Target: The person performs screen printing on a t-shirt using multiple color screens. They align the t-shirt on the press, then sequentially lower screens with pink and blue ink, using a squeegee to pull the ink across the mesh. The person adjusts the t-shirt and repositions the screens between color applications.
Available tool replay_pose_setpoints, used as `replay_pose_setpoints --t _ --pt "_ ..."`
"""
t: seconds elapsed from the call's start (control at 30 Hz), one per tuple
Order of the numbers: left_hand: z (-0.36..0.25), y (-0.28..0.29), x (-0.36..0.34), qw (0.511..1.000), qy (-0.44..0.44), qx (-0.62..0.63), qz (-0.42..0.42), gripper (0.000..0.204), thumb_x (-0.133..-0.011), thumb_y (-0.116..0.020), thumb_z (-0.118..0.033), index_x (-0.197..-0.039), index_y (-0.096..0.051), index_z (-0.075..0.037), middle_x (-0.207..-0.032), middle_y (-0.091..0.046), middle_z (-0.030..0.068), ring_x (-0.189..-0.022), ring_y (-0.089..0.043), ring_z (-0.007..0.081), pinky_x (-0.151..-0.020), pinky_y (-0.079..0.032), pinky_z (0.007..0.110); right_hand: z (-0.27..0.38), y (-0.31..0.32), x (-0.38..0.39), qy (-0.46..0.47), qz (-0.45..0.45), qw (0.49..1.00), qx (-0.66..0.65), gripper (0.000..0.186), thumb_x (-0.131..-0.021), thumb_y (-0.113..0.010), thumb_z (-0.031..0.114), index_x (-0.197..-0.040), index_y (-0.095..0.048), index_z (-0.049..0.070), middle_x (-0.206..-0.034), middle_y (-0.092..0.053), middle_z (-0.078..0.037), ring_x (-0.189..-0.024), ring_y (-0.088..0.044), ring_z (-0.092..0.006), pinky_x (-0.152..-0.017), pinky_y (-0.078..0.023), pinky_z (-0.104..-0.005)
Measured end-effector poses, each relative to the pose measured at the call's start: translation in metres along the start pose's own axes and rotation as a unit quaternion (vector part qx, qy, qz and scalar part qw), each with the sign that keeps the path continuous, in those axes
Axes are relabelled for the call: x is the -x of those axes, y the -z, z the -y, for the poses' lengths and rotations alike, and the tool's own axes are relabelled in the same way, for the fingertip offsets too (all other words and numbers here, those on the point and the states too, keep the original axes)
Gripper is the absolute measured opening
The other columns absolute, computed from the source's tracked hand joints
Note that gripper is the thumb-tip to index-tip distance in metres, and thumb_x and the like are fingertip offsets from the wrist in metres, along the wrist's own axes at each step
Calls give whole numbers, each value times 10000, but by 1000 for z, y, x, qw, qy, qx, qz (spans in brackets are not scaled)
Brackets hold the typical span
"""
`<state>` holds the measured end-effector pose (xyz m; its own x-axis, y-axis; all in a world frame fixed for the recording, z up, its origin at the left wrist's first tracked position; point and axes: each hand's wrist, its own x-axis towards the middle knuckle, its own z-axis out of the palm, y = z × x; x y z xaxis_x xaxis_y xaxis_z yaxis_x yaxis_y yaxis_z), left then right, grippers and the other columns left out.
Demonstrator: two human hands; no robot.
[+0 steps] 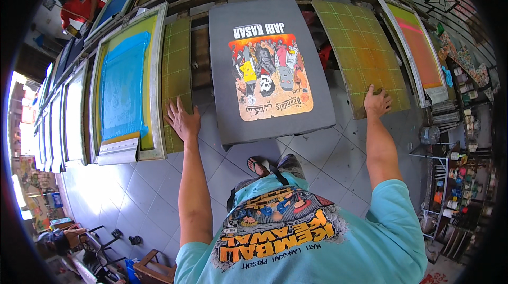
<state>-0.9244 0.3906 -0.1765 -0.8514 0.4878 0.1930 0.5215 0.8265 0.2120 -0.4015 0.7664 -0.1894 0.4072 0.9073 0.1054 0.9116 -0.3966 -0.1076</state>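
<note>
Fingers of the left hand spread apart, gripping nothing, over the right edge of the left olive board; right hand likewise, fingers fanned over the lower part of the right olive board. Looks like resting contact, pressure can't tell. Between the hands, touched by neither: grey fabric-covered board bearing a multicolour print, upside down from the wearer's side. Step in hand reads as steadying or guiding the boards; best done, I'd judge, with light, even pressure both sides, palms near the edges, forearms and shirt clear of the print, since wet ink would smear (dryness can't tell). Further out: left, framed screen with blue ink, squeegee at its near end, worth not knocking; right, framed screen with pink-orange mesh. Beyond: tiled floor, shelf of containers, person in red upper left.
</note>
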Motion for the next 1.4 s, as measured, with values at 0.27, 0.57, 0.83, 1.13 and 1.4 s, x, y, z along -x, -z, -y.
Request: replay_pose_setpoints --t 0.27,0.57,0.83,1.13,1.4 --pt "1 0 1 1000 -1 4 -1 792 -844 -731 -375 -1537 -420 -152 -1630 -322 145 -1528 -237 312 -1265 -120 506 3 6 5 3 4 1000 -9 778 -989 -377 662 -1559 -377 132 -1614 -282 -228 -1528 -191 -378 -1236 -139 -560" --pt "1 -1 0 1000 -8 3 -2 794 -845 -737 -375 -1537 -419 -147 -1624 -332 143 -1526 -239 311 -1264 -123 508 0 2 3 5 11 1000 -13 792 -991 -362 662 -1570 -349 121 -1622 -260 -244 -1530 -181 -384 -1240 -129 -547" --pt "0 -1 -1 1000 -4 5 2 790 -847 -735 -374 -1537 -418 -158 -1629 -327 130 -1528 -236 307 -1264 -116 511 -3 0 2 14 -8 1000 -16 788 -995 -368 650 -1568 -349 110 -1612 -283 -251 -1525 -198 -388 -1240 -135 -545" --pt "1 -1 0 1000 -7 -1 6 788 -847 -736 -370 -1533 -422 -141 -1634 -318 136 -1531 -233 309 -1264 -119 506 0 3 3 8 3 1000 -4 781 -995 -366 653 -1571 -352 124 -1612 -290 -239 -1527 -200 -380 -1242 -135 -541" --pt "1 -2 1 1000 -5 4 0 791 -837 -746 -366 -1524 -436 -129 -1630 -323 146 -1526 -246 316 -1259 -129 516 -1 0 2 7 -4 1000 -11 777 -991 -377 656 -1557 -381 124 -1611 -286 -239 -1527 -200 -376 -1240 -128 -547"
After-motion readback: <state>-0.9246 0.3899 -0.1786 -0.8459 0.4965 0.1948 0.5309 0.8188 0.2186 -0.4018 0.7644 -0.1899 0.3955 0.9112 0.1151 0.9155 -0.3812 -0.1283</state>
